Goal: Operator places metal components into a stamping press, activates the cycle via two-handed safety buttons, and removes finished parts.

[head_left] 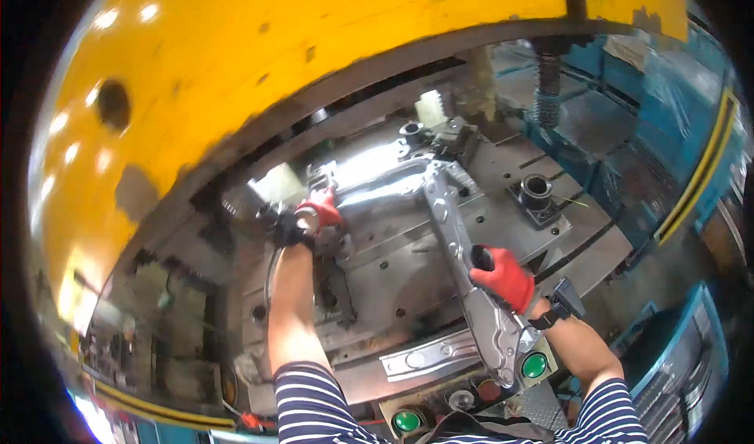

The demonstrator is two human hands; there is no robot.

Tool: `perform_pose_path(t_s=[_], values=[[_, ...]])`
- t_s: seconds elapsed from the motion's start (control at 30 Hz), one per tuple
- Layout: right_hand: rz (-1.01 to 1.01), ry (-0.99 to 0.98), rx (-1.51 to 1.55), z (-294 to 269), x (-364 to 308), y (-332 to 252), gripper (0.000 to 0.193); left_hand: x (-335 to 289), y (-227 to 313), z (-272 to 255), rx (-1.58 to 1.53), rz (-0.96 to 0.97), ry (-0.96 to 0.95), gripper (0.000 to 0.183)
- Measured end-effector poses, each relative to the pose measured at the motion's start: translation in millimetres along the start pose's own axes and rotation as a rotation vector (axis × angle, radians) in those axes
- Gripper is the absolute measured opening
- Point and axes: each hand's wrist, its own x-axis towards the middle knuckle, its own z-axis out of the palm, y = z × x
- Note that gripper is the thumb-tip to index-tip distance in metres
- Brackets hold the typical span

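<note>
My right hand (506, 277), in a red glove with a dark patch at the fingers, is closed round the edge of a long stamped metal part (449, 220). The part is silver-grey, with holes and raised ribs, and slants from the far middle of the press bed toward me. My left hand (320, 208), also red-gloved, reaches to the far left, beside the left end of a bright metal crosspiece (385, 186). Blur hides its fingers, so I cannot tell whether it grips. Whether crosspiece and long part are joined is unclear.
A yellow press ram (314, 28) overhangs the grey slotted bed (377, 295). A round post socket (536, 191) stands at the right. Another stamped strip (428, 356) lies at the near edge, by green push buttons (535, 365). Blue wire cages (675, 358) stand right.
</note>
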Motion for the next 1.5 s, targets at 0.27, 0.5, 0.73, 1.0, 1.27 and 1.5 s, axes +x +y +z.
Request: perform_pose_path(t_s=[0.27, 0.5, 0.73, 1.0, 1.27, 1.5], values=[[0.066, 0.066, -0.071, -1, -2, 9, 0.037, 39, -19, -33, -0.161, 0.152, 0.497, 0.097], [0.114, -0.042, -0.034, -52, -60, -21, 0.054, -3, 25, -10, -0.221, 0.169, 0.613, 0.081], [0.273, 0.233, 0.175, -172, -189, -24, 0.060, -75, 29, -15, -0.105, -0.058, 0.556, 0.087], [0.386, 0.329, -0.895, -277, -180, 99, 0.043, -231, 41, 38, -0.274, -0.057, 0.674, 0.111], [0.096, 0.216, -1.054, -226, -87, 278, 0.020, -368, 138, 83, -0.224, -0.051, 1.037, 0.111], [0.311, 0.277, -0.947, -186, -64, 336, 0.026, -384, 175, 85, -0.272, -0.139, 1.139, 0.083]])
